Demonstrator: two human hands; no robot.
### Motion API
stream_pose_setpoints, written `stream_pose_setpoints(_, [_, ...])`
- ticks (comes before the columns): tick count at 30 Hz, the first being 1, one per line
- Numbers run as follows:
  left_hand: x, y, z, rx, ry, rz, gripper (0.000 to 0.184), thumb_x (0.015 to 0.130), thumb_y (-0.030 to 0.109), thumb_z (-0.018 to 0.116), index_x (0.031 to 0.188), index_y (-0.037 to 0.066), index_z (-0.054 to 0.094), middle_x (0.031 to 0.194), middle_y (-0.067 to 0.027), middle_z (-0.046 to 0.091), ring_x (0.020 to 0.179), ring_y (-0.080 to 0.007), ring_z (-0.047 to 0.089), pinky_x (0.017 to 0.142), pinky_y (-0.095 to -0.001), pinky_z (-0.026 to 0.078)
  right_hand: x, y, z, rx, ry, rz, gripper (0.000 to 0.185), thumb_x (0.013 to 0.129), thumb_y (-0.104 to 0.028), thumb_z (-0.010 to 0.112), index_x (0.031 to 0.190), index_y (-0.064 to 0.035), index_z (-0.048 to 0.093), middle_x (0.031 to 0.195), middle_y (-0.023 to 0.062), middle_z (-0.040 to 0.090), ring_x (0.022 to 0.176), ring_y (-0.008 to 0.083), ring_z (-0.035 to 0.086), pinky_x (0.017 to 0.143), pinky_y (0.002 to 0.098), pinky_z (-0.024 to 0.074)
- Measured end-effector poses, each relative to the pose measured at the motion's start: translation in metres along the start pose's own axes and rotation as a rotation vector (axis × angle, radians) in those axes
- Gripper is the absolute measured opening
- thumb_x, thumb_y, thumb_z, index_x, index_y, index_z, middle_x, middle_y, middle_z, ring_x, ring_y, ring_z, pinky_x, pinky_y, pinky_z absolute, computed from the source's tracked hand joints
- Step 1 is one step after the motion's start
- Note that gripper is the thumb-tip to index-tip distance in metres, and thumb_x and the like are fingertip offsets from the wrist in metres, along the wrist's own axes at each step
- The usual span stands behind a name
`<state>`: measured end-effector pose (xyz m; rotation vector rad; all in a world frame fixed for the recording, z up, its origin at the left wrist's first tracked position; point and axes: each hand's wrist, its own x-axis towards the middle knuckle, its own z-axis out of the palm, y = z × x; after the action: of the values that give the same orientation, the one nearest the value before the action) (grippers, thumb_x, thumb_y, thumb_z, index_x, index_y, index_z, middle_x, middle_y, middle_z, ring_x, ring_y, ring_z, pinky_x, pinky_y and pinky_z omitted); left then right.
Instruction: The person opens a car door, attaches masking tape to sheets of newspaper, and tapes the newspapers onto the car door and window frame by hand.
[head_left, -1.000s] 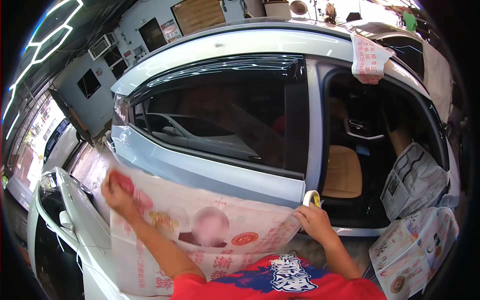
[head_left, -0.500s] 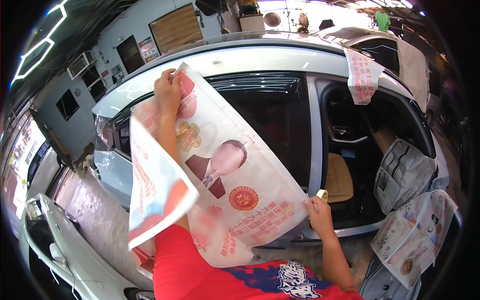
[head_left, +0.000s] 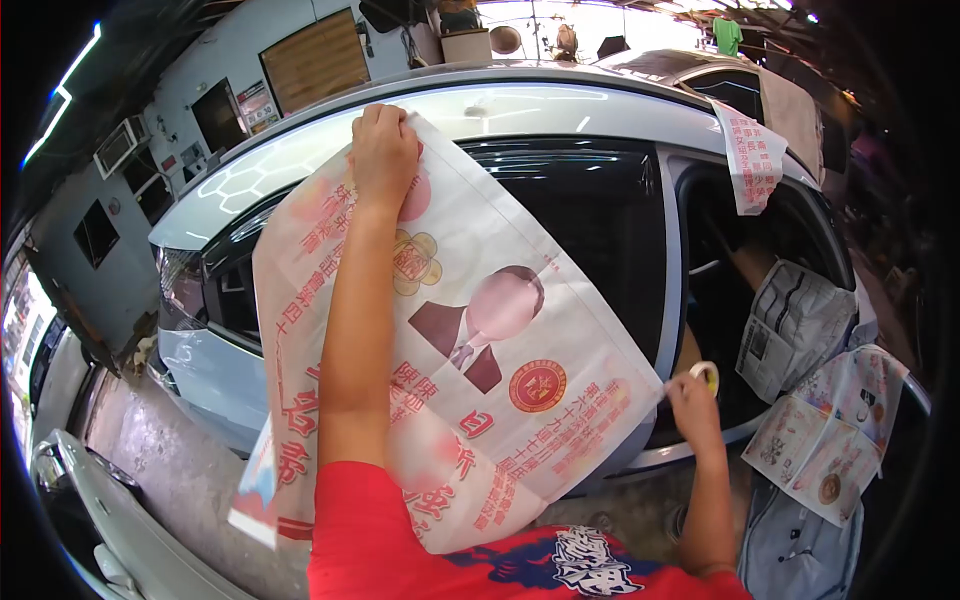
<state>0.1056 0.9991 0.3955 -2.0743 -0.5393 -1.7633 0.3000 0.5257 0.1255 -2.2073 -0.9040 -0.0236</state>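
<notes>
A large printed sheet with red characters and a portrait hangs slanted over the rear side of a pale blue-white car. My left hand is closed on the sheet's upper corner, close to the roof edge above the dark rear window. Lower right, my right hand is closed at the sheet's other corner, by the front door opening. A roll of tape is held in that hand too. The sheet hides much of the rear door.
Printed paper hangs from the roof at the front door opening. More sheets cover parts at right: a grey-white one and a red-printed one. A second car stands at lower left, and another behind at upper right.
My left hand has raised the sheet's corner from low at the left up to the roof edge. The sheet now spreads across the rear window. My right hand keeps its corner and the tape.
</notes>
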Motion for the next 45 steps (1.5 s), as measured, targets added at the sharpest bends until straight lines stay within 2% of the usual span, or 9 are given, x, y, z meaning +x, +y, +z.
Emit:
stream_pose_setpoints(3, [-0.001,0.006,-0.001,-0.087,-0.049,-0.073,0.017,0.091,0.01,0.06,0.103,0.005,0.07,0.111,-0.011,0.067,0.11,-0.0347,0.06,0.094,-0.0446,0.051,0.034,-0.066,-0.036,-0.01,0.305,-0.257,0.025,0.102,-0.022,0.057,0.117,-0.0041,0.065,0.109,0.0224,0.068,0.102,0.0428,0.067,0.086,0.0473,0.0522])
stream_pose_setpoints(6, [-0.003,0.003,0.0,-0.135,-0.02,-0.037,0.02,0.092,0.01,0.058,0.107,0.004,0.071,0.116,-0.0109,0.068,0.114,-0.0344,0.06,0.096,-0.0435,0.05,0.059,-0.162,-0.075,0.133,0.296,-0.302,0.034,0.101,-0.027,0.06,0.129,-0.007,0.057,0.115,0.0248,0.068,0.104,0.0453,0.067,0.09,0.0459,0.0512])
stream_pose_setpoints(9, [-0.003,-0.005,0.004,-0.188,-0.028,-0.046,0.024,0.095,0.007,0.055,0.112,0.004,0.071,0.119,-0.0113,0.068,0.115,-0.0349,0.06,0.098,-0.0427,0.05,0.102,-0.219,-0.092,0.081,0.355,-0.72,0.046,0.099,-0.023,0.06,0.139,-0.0028,0.053,0.124,0.0249,0.066,0.118,0.0441,0.061,0.103,0.0437,0.0467])
stream_pose_setpoints(11, [-0.002,-0.003,0.003,-0.208,-0.002,-0.053,0.03,0.095,0.005,0.054,0.121,0.005,0.07,0.118,-0.0143,0.068,0.113,-0.0356,0.062,0.099,-0.0419,0.05,0.131,-0.253,-0.095,0.069,0.312,-0.97,0.054,0.098,-0.012,0.058,0.15,-0.0061,0.046,0.129,0.0194,0.064,0.114,0.0273,0.062,0.103,0.0364,0.0454])
stream_pose_setpoints(18, [0.003,-0.016,-0.006,-0.915,-0.089,-0.368,0.029,0.1,0.009,0.058,0.128,0.002,0.067,0.116,-0.0097,0.072,0.102,-0.0197,0.065,0.093,-0.0305,0.051,0.197,-0.384,-0.064,0.189,-0.108,-1.09,0.063,0.099,-0.004,0.053,0.159,-0.0083,0.035,0.119,0.0141,0.071,0.105,0.0229,0.066,0.1,0.0319,0.0473])
stream_pose_setpoints(22, [0.005,-0.022,-0.018,-1.149,-0.091,-0.424,0.029,0.1,0.012,0.063,0.127,0.002,0.068,0.113,-0.0056,0.072,0.094,-0.0115,0.064,0.084,-0.026,0.053,0.233,-0.414,-0.031,0.195,-0.123,-1.127,0.027,0.099,-0.014,0.057,0.123,-0.002,0.06,0.106,0.016,0.075,0.1,0.0296,0.072,0.087,0.0373,0.0528])
stream_pose_setpoints(23, [0.006,-0.02,-0.021,-1.174,-0.113,-0.439,0.028,0.1,0.013,0.064,0.126,0.002,0.068,0.112,-0.0054,0.072,0.093,-0.011,0.064,0.082,-0.0256,0.054,0.239,-0.419,-0.029,0.144,-0.165,-1.065,0.032,0.1,-0.01,0.057,0.131,0.0,0.059,0.113,0.0132,0.075,0.106,0.0186,0.071,0.095,0.0314,0.0514])
stream_pose_setpoints(31, [0.007,-0.011,-0.038,-1.111,-0.211,-0.554,0.025,0.096,0.02,0.074,0.113,0.003,0.07,0.096,-0.0039,0.072,0.084,-0.0101,0.067,0.074,-0.0253,0.055,0.235,-0.436,-0.016,0.153,-0.127,-1.029,0.031,0.102,-0.025,0.061,0.119,0.0004,0.066,0.089,0.0088,0.077,0.081,0.0129,0.072,0.078,0.0282,0.0553])
stream_pose_setpoints(45, [0.008,-0.007,-0.041,-1.149,-0.182,-0.574,0.018,0.096,0.017,0.072,0.106,0.001,0.074,0.087,-0.0051,0.074,0.073,-0.0083,0.067,0.066,-0.022,0.054,0.242,-0.435,-0.003,-0.042,0.178,-1.181,0.031,0.102,-0.029,0.06,0.102,0.0006,0.067,0.083,0.0098,0.074,0.072,0.0195,0.071,0.07,0.0331,0.0555])
